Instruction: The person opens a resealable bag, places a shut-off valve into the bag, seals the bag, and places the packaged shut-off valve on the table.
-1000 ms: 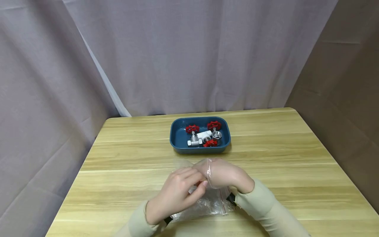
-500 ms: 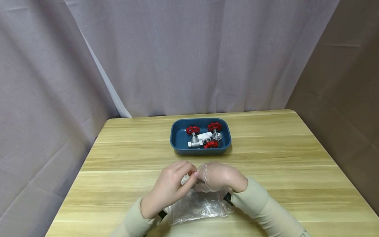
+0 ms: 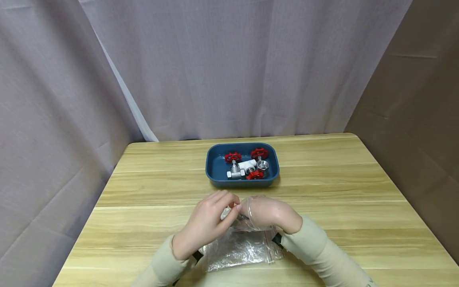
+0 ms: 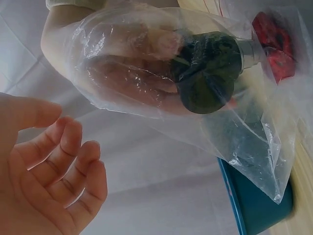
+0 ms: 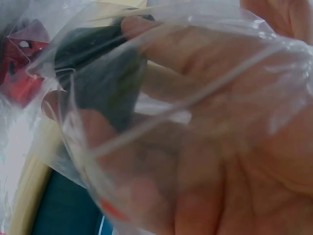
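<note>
Nearest lie two pale sleeves [image 3: 168, 259], each with a black band [image 3: 197, 256] showing at the wrist. Between them, a flat, crinkled plastic bag [image 3: 234, 253], with a red line near its right edge, rests on the wood-grained table [image 3: 143, 191].

Slightly farther, the hands meet above the flat bag's far edge. The left hand [image 3: 206, 213] is on the left, its fingers loosely curved, the thumb tip close beside the forefinger; nothing shows in its grasp. The right hand [image 4: 146, 73] reaches into a second, clear bag [image 4: 249, 132], whose rim loops around the hand. Inside it, thumb and curled fingers pinch a dark, rounded part [image 4: 208, 73] with a silvery collar [image 4: 248, 53]. A red piece [image 4: 275, 46] shows through plastic beyond the collar; whether the two are joined I cannot tell.

Farther off, near the middle of the table, stands a blue tray [image 3: 244, 183]. Within it, a red handwheel [image 3: 255, 174] sits near the right front, a silver valve [image 3: 234, 172] left of it. A white tee fitting [image 3: 247, 165] lies between, with a metal ring [image 3: 263, 164] at its right. Two more red handwheels [image 3: 259, 153] stand toward the back, left and right.

Farthest hangs a greyish curtain [image 3: 215, 71], with brown cloth [image 3: 419, 99] on the right.
</note>
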The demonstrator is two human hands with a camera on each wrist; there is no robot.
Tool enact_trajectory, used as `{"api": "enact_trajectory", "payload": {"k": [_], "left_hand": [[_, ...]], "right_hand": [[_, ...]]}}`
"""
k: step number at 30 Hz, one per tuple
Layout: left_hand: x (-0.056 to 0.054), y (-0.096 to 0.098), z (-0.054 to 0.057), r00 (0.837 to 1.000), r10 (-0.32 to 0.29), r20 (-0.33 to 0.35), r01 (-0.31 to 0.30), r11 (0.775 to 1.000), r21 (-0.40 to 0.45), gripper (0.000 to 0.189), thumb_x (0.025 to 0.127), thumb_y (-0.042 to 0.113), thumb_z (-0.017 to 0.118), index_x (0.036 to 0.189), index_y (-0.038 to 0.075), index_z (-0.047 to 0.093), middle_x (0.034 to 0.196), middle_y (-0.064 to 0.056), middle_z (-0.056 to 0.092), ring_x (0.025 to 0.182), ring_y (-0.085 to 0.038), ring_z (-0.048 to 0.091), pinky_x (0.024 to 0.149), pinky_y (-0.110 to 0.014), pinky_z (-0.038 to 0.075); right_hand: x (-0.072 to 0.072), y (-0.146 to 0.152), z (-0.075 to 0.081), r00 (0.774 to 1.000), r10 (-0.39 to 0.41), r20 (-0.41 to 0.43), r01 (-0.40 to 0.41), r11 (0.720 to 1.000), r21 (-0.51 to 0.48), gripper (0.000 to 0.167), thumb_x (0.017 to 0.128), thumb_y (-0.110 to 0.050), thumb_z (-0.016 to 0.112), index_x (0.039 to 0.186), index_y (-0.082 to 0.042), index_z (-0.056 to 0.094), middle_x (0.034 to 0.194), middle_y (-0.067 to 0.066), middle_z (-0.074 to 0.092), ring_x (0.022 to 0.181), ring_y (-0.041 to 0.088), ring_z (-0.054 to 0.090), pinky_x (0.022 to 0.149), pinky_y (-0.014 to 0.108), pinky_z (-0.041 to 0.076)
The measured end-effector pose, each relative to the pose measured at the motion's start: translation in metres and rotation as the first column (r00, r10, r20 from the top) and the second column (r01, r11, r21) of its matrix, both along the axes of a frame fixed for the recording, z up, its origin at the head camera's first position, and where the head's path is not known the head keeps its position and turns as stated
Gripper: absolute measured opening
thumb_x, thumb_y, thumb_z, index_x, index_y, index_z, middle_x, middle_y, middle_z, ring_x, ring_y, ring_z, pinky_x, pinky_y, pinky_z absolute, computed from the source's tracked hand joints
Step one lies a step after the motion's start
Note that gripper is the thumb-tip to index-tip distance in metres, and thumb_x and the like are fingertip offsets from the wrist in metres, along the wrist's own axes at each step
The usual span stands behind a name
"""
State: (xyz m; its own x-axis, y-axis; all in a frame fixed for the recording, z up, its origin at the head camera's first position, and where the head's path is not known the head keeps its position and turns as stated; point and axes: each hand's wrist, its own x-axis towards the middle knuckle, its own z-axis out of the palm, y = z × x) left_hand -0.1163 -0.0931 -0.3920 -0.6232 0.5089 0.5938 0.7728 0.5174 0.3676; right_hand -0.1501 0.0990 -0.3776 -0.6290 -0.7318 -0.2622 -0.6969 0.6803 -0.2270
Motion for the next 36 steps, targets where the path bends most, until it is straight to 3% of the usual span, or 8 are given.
{"api": "enact_trajectory", "payload": {"k": [7,14,20,26,32,36], "left_hand": [[-0.003,0.002,0.001,1.0,-0.009,-0.018,0.009,1.0,0.011,0.01,0.1,0.022,0.06,0.101,0.013,0.064,0.092,0.006,0.063,0.084,-0.011,0.06,0.07,-0.025,0.051],[-0.006,0.003,0.001,1.0,-0.008,0.003,0.008,1.0,-0.008,0.017,0.101,0.024,0.059,0.109,0.011,0.065,0.096,0.004,0.063,0.087,-0.011,0.06,0.071,-0.025,0.051],[-0.009,0.004,0.0,0.999,-0.034,0.029,0.034,0.999,-0.008,0.014,0.102,0.023,0.06,0.108,0.012,0.066,0.097,0.005,0.064,0.089,-0.011,0.061,0.075,-0.025,0.051],[-0.011,0.003,-0.002,0.997,-0.063,0.045,0.064,0.998,-0.012,0.013,0.101,0.022,0.061,0.106,0.012,0.068,0.097,0.005,0.064,0.091,-0.011,0.062,0.077,-0.025,0.052],[-0.013,0.002,-0.004,0.993,-0.088,0.081,0.091,0.995,-0.03,0.021,0.102,0.028,0.06,0.112,0.012,0.068,0.105,0.005,0.063,0.097,-0.009,0.061,0.083,-0.024,0.052],[-0.014,0.001,-0.004,0.993,-0.097,0.07,0.1,0.994,-0.042,0.025,0.103,0.031,0.059,0.117,0.012,0.068,0.108,0.006,0.064,0.099,-0.008,0.06,0.085,-0.025,0.051]], "right_hand": [[0.0,0.004,0.007,0.998,-0.033,0.056,0.038,0.996,-0.084,0.012,0.092,-0.002,0.066,0.09,-0.013,0.068,0.081,-0.007,0.061,0.076,0.011,0.06,0.076,0.033,0.053],[0.001,0.009,0.02,0.997,-0.009,0.083,0.02,0.991,-0.132,0.008,0.096,-0.011,0.065,0.09,-0.01,0.07,0.082,-0.005,0.064,0.074,0.006,0.058,0.075,0.032,0.053],[0.005,0.015,0.03,0.999,0.038,0.024,-0.032,0.981,-0.19,0.014,0.099,-0.016,0.062,0.106,-0.007,0.07,0.097,0.002,0.07,0.082,0.009,0.062,0.079,0.035,0.054],[0.003,0.019,0.026,0.998,0.058,0.025,-0.051,0.971,-0.232,0.009,0.099,-0.015,0.061,0.092,-0.012,0.066,0.077,-0.008,0.055,0.069,0.005,0.05,0.069,0.028,0.048],[0.004,0.021,0.024,0.998,0.065,0.0,-0.062,0.96,-0.271,0.018,0.102,-0.015,0.058,0.085,-0.016,0.064,0.071,-0.01,0.05,0.064,0.004,0.047,0.064,0.025,0.044],[0.003,0.023,0.025,0.997,0.079,-0.023,-0.083,0.946,-0.312,0.019,0.103,-0.02,0.058,0.087,-0.017,0.066,0.071,-0.014,0.051,0.064,0.001,0.048,0.064,0.023,0.045]]}}
